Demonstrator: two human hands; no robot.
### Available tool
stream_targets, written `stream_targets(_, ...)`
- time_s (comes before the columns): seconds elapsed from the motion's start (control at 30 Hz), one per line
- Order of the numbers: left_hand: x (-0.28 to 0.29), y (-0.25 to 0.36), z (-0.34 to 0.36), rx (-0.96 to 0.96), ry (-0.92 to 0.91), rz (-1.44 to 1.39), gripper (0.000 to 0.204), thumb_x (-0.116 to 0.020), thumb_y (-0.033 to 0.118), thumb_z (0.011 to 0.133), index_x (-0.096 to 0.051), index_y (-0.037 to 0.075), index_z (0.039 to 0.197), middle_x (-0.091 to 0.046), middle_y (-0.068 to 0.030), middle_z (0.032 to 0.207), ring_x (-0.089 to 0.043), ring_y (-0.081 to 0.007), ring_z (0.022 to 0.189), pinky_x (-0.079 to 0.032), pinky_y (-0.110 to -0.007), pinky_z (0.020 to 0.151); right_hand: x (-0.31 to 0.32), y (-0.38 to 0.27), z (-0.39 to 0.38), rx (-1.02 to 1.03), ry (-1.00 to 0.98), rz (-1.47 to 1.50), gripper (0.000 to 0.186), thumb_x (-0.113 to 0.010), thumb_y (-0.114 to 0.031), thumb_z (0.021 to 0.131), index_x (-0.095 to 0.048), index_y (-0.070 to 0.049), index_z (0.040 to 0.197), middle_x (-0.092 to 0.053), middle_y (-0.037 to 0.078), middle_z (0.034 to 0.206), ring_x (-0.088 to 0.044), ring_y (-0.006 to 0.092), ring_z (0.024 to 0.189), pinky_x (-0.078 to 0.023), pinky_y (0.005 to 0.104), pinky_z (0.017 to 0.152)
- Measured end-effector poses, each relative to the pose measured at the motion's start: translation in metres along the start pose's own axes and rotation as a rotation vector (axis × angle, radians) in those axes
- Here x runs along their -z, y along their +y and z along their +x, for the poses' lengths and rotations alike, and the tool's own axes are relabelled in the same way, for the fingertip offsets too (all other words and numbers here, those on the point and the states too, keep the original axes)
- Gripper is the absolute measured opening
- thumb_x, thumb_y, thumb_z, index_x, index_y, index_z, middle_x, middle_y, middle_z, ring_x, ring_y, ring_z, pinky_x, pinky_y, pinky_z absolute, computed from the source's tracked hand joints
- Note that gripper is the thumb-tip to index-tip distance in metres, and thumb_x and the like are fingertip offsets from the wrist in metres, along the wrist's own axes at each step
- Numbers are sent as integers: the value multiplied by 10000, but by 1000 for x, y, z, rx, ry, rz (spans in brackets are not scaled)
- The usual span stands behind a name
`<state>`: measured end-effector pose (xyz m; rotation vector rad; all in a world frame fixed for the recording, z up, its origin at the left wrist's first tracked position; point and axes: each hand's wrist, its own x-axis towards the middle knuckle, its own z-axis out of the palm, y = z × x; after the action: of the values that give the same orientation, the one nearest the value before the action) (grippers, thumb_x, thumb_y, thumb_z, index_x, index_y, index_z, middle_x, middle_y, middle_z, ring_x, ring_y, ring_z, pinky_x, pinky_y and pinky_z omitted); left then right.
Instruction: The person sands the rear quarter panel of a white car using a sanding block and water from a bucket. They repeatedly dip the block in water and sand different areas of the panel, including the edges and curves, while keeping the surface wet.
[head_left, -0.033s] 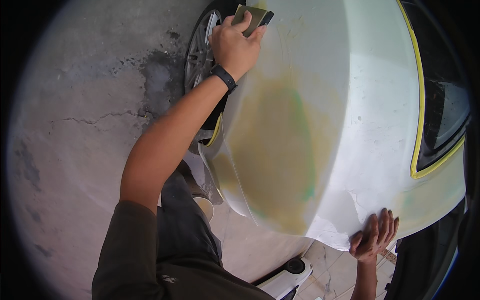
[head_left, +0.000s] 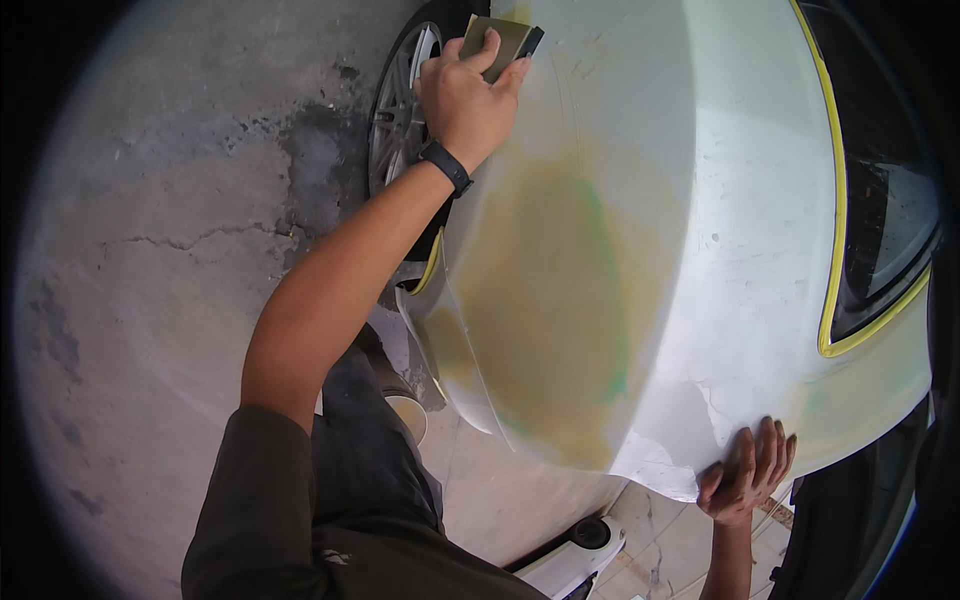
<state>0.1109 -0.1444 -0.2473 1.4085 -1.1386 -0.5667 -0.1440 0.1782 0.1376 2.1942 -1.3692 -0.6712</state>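
At the top of the view my left hand (head_left: 466, 108) is closed around a dark olive sanding block (head_left: 514, 40) with a black end. The block lies against the car's pale body panel (head_left: 640, 120), just above the wheel (head_left: 396, 125). A dull yellowish-brown patch (head_left: 550, 290) with a green streak covers the panel's middle, nearer to me. At the lower right my right hand (head_left: 746, 478) rests on the panel's near edge, fingers spread and holding nothing. The face of the block against the panel is hidden.
Yellow masking tape (head_left: 836, 200) borders the dark window (head_left: 885, 230) at the right. A pale round container (head_left: 408, 418) stands on the floor beside my leg. Another white vehicle (head_left: 570, 562) shows at the bottom. Cracked, stained concrete (head_left: 170, 240) spreads across the left.
My left hand and the sanding block have shifted slightly down and to the left along the panel. The right hand stays in place.
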Motion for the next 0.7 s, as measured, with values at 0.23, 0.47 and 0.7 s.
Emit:
stream_targets(0.23, 2, -7, 4, 29, -27, -165, 483, -845, 213, 916, -721, -31, 1315, -725, -254, 1251, -679, -364, 1144, -509, -386, 1038, 1, 0, -1, 3, -20, -16, 584, -493, -377, 984, -598, -38, 1448, -588, 291, 1456, -538, 466, 1386, -324, 661, 1202)
stream_targets(0.47, 66, 19, -120, -29, -144, -142, 508, -856, 184, 886, -717, 3, 1340, -676, -245, 1323, -642, -381, 1148, -495, -440, 992, 1, 1, 2, 10, -21, -18, 586, -495, -371, 982, -609, -27, 1442, -575, 295, 1472, -527, 472, 1398, -313, 663, 1210)
stream_targets(0.7, 46, 17, -80, 15, -117, -182, 513, -866, 229, 870, -733, 25, 1322, -674, -177, 1314, -624, -376, 1071, -492, -453, 931, 1, -1, 0, 4, -23, -6, 577, -504, -348, 960, -615, -25, 1425, -577, 292, 1473, -527, 475, 1398, -305, 664, 1214)
